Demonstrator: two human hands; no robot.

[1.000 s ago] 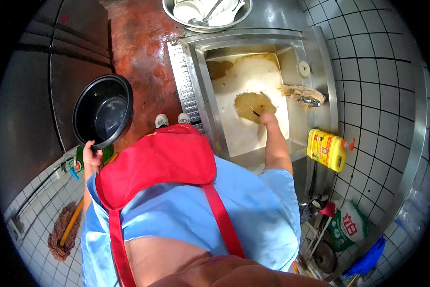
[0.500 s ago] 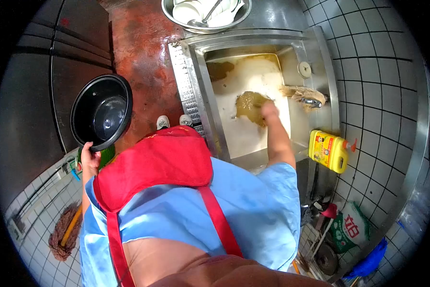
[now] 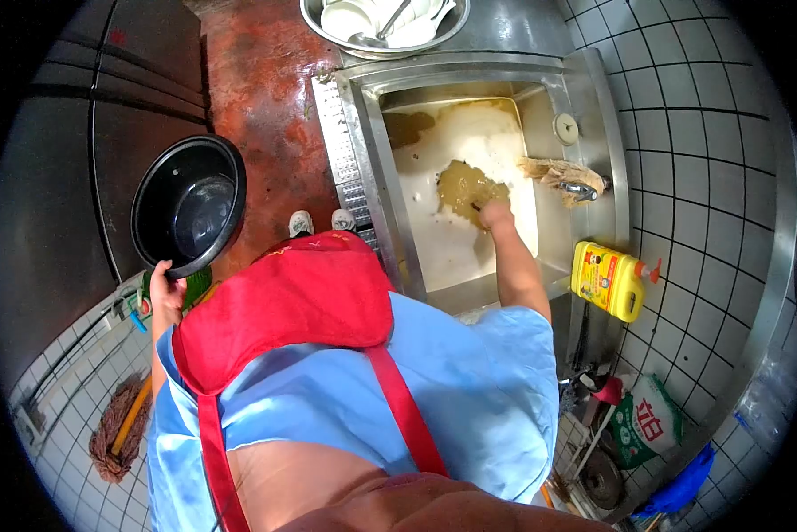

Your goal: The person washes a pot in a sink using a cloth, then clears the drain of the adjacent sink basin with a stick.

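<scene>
The sink point(image 3: 377, 177) has a flat metal rim, and its walls limit the room around the right hand point(image 3: 496, 213). This hand is low inside the sink, at the edge of a brownish puddle point(image 3: 465, 188), with a small dark thing point(image 3: 477, 207) beside it; whether its fingers are apart or together, I cannot tell. Toward the sink's left wall, the pale bottom leaves more open space.

To the left of the sink, the left hand point(image 3: 166, 288) has its fingers clamped on the near rim of a black basin point(image 3: 190, 208). The basin is round, smooth and shiny, held tilted above the wet red floor point(image 3: 270, 89), which gives a free strip up to the sink.

Beyond the far edge of the sink is a round metal bowl point(image 3: 327, 43) with white dishes point(image 3: 412, 31). Over the sink's right wall, a brown, rough, stringy bundle point(image 3: 549, 171) reaches inside, near the right hand. A yellow bottle point(image 3: 604, 282) with red pump is near the sink's near right corner.
</scene>
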